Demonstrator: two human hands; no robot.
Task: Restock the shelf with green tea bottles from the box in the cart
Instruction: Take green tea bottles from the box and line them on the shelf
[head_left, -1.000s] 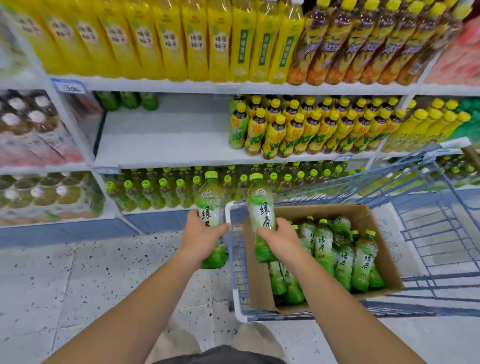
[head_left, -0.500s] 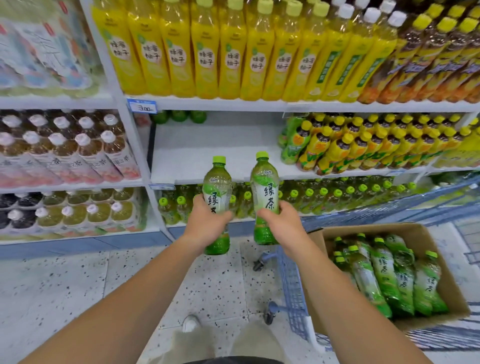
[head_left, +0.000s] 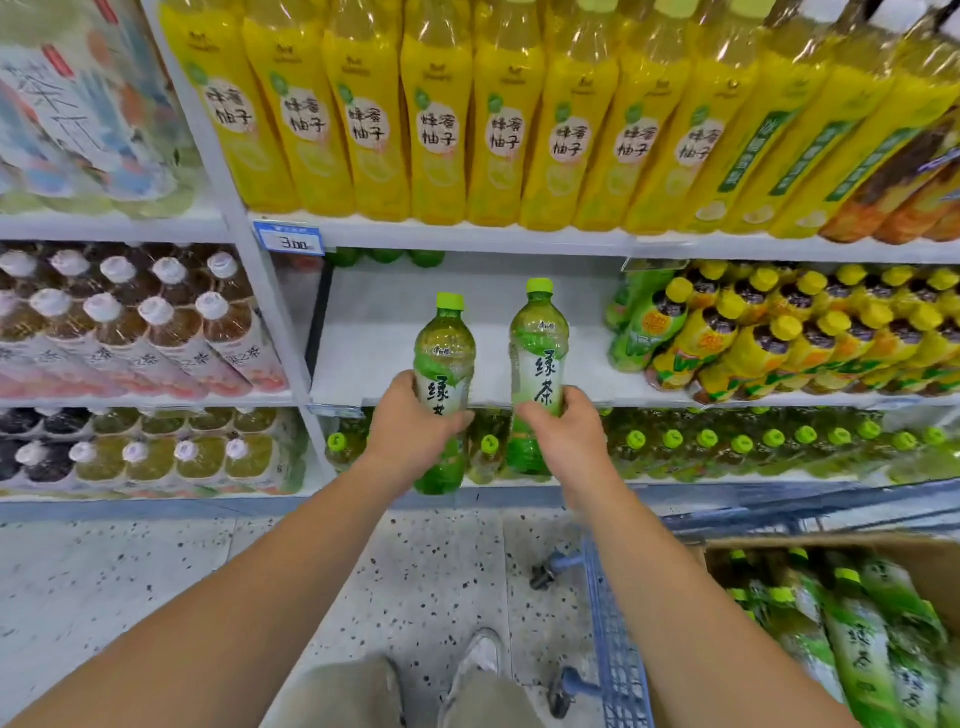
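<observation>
Facing shelving unit (head_left: 270, 312), stocked top to bottom. Speckled floor (head_left: 156, 571) on the near side.

Top shelf: row of tall yellow bottles (head_left: 436, 130).
Left bay: white-capped bottles (head_left: 130, 322) in rows.
Middle shelf (head_left: 363, 353): bare white patch in the centre, a few green bottles (head_left: 384, 255) at the far back, yellow-capped bottles (head_left: 779, 332) packed on its right.
Lower shelf: green-capped bottles (head_left: 727, 447) in rows.

Blue wire cart (head_left: 618, 649) near right, with cardboard box (head_left: 857, 545) sitting in it. Boxed green tea bottles (head_left: 857, 649) lie packed together inside.

Two more are out of the box, both upright, held in the air in front of the bare patch of the middle shelf. They are just beside each other with a small gap between.
Left grip (head_left: 410, 431) is clenched round the label of the left bottle (head_left: 444, 353).
Right grip (head_left: 566, 431) is clenched round the lower label of the right bottle (head_left: 537, 343), which sits slightly higher.

Price tag (head_left: 291, 240) reading 3.00 is on the top shelf's edge, left of centre.
</observation>
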